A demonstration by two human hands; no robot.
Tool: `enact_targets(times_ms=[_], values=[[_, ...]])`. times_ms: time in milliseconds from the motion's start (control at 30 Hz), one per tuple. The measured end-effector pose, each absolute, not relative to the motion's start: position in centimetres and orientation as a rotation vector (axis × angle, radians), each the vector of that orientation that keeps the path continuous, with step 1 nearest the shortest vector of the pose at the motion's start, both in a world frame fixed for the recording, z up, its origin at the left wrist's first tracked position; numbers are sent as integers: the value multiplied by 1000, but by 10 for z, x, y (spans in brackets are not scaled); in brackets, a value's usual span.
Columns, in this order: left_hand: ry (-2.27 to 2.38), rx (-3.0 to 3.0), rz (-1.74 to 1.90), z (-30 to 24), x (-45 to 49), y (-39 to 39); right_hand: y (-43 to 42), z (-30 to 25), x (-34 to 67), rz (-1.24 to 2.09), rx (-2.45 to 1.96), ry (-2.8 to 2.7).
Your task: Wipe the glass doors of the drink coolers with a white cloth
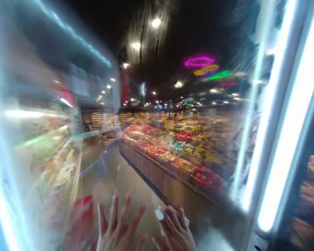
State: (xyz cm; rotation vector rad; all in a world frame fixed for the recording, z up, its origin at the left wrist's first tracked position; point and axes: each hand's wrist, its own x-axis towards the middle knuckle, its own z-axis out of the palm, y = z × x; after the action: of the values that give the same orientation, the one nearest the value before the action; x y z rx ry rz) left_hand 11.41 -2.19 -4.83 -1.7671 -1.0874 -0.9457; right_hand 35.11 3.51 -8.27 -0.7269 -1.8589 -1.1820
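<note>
Both my hands are raised at the bottom middle of the view, against a large glass pane (136,150) that mirrors a shop. My left hand (117,228) is open, fingers spread and stretched upward, with nothing in it. Just to its right, my right hand (175,230) has its fingers pressed together over a small white cloth or wipe (159,213) that pokes out at the fingertips. The two hands are close but apart. The picture is smeared by motion.
Bright vertical light strips and a metal frame (279,139) stand at the right. Chilled shelves with goods (49,153) run along the left. A long wooden display counter of packaged goods (172,157) crosses the middle. A red pack (81,219) shows at lower left.
</note>
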Motion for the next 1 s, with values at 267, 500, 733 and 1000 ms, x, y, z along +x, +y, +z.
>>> enact_targets(times_ms=[267, 500, 733, 1000], values=[[-1188, -1820, -1104, -6, 115, -19, 51, 28, 357, -1097, -910, -1785], [-1184, -1793, -1050, 21, 118, -17, 49, 68, 384, -1185, -465, -2184], [-1208, -1677, -996, 34, 122, -16, 49, 70, 387, -1219, -346, -2205], [-1197, -1577, -901, 66, 88, -24, 58, 168, 392, -1212, -364, -1933]])
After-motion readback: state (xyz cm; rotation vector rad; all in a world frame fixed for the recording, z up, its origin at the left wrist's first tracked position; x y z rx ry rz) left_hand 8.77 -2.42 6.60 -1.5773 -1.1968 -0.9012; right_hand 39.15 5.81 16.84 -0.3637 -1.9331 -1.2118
